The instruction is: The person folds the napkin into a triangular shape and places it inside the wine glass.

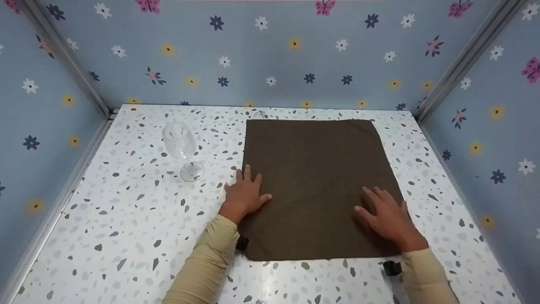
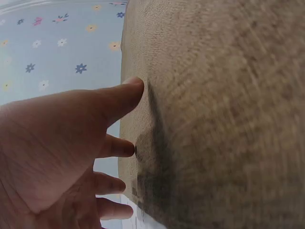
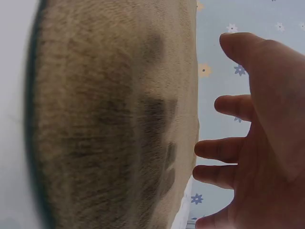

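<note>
A brown cloth (image 1: 312, 169) lies spread flat on the speckled table, roughly square with faint creases. My left hand (image 1: 244, 194) is at its left edge, fingers spread, thumb over the cloth; in the left wrist view the thumb tip (image 2: 134, 83) meets the fabric. Over the lower right part of the cloth, my right hand (image 1: 386, 217) has its fingers extended and apart. The right wrist view shows those fingers (image 3: 221, 150) raised off the cloth (image 3: 105, 119), with shadows beneath them. Neither hand grips anything.
A clear stemmed glass (image 1: 179, 141) stands on the table (image 1: 126, 219) to the left of the cloth. Blue flowered panels (image 1: 270, 55) wall in the back and both sides, with metal strips (image 1: 468, 59) at the corners.
</note>
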### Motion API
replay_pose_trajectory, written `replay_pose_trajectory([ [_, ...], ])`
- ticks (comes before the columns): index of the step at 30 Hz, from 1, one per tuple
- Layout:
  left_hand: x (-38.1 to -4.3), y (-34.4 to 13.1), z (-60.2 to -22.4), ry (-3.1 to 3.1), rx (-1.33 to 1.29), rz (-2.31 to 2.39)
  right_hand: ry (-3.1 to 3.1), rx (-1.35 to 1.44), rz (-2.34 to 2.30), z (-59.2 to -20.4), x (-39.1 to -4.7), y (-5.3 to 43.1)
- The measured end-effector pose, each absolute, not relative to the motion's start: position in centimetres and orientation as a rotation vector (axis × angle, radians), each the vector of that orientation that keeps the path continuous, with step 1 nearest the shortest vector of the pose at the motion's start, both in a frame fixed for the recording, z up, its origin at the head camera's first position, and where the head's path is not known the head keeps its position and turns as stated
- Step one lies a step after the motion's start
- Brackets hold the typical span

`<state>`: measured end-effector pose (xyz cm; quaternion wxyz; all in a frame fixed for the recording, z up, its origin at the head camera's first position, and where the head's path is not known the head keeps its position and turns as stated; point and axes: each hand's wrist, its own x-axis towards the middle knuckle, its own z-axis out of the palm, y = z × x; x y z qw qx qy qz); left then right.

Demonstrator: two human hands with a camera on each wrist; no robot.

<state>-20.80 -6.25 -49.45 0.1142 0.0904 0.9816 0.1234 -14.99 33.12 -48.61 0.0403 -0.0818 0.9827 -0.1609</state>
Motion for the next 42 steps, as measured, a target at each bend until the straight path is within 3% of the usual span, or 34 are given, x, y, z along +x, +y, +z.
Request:
replay_pose_trajectory([
  [42, -21.8, -7.2, -49.2, 2.96, 0.32, 0.132, 2.955, -0.311, -0.557, -49.1, -19.7, 33.5],
])
